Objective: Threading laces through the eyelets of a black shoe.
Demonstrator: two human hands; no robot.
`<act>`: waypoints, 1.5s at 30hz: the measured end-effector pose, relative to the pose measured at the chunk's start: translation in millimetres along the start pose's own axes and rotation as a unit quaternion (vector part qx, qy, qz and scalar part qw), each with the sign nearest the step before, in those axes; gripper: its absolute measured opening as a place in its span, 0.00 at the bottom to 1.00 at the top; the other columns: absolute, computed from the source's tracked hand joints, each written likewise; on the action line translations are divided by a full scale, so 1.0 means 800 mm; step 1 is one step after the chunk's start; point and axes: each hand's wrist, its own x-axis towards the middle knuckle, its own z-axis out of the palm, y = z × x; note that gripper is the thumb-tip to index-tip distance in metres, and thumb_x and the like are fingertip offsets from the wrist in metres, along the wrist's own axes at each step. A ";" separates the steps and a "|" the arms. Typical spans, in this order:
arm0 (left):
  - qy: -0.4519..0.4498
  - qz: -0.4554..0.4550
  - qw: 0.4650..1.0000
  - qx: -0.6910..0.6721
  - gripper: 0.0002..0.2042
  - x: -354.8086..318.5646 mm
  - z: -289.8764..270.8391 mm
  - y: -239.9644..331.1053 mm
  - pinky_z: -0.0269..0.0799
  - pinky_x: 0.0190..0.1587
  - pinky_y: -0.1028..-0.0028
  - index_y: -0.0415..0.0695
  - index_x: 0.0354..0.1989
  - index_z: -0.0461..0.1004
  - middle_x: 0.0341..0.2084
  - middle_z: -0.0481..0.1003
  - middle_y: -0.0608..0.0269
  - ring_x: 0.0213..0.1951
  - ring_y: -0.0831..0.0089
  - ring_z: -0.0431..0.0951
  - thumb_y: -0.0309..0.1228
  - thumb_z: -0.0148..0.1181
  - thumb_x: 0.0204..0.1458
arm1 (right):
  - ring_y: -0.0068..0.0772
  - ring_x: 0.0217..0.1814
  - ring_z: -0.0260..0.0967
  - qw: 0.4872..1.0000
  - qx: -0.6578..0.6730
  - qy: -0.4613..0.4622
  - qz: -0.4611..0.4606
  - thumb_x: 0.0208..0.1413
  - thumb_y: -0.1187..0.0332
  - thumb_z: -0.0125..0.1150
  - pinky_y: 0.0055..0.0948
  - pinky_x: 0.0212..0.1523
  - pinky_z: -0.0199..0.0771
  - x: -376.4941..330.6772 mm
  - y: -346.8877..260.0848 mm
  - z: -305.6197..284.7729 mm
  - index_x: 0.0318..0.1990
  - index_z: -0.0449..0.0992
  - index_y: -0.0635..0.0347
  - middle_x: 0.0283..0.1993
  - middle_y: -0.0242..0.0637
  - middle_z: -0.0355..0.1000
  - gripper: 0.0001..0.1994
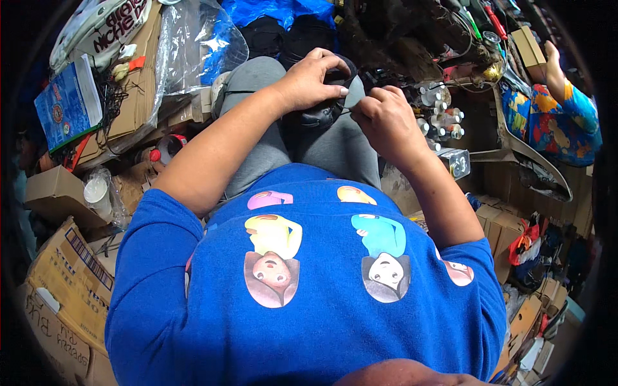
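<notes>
Head view looks down on 2 bare hands meeting over the person's lap, above grey trousers and a blue sweater printed with cartoon figures. Between them sits 1 black shoe [320,114], dark and rounded, glossy along its lower edge, resting on the knees with much of its body hidden under the fingers. Against its upper edge stands 1 small grey oval piece [355,94], flat and matte, paler than the shoe and touching it. The left hand [309,80] is curled over the top of the shoe, fingers closed around it and the thumb pressing near the grey piece. The right hand [381,119] is pinched nearly shut, thumb and forefinger tips together at the edge of the grey piece; whether they hold a needle or thread is too small to tell. To the right of the hands a cluster of white spools [441,109] lies close together, at least 6 showing, their number blurred beyond that. Farther right, 1 other person's arm in a brightly patterned sleeve [553,116] reaches in, well apart. On the left lie brown cardboard boxes [61,283], at least 3, 1 blue-and-white booklet [67,103] and 1 clear plastic bag [196,45].
</notes>
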 end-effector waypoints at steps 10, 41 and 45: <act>-0.117 -0.004 0.993 -0.008 0.14 0.024 -0.042 0.000 0.62 0.56 0.71 0.44 0.42 0.75 0.43 0.67 0.59 0.49 0.65 0.68 0.34 0.63 0.46 | 0.42 0.32 0.70 0.972 0.179 0.040 0.147 0.46 0.72 0.63 0.34 0.34 0.69 -0.009 0.007 -0.018 0.35 0.80 0.55 0.29 0.39 0.70 0.07; -0.241 0.038 0.968 -0.058 0.18 0.028 -0.058 0.002 0.65 0.50 0.71 0.47 0.44 0.77 0.36 0.67 0.60 0.43 0.65 0.70 0.24 0.65 0.40 | 0.23 0.48 0.66 0.824 0.499 -0.147 0.224 0.53 0.73 0.59 0.24 0.53 0.63 0.002 0.084 0.043 0.45 0.77 0.61 0.42 0.31 0.69 0.11; -0.226 0.018 0.973 -0.043 0.17 0.027 -0.055 -0.003 0.65 0.50 0.70 0.47 0.42 0.78 0.35 0.67 0.60 0.43 0.65 0.70 0.24 0.65 0.39 | 0.24 0.47 0.67 0.834 0.501 -0.139 0.186 0.53 0.74 0.59 0.24 0.51 0.64 0.008 0.084 0.053 0.45 0.78 0.58 0.41 0.31 0.71 0.12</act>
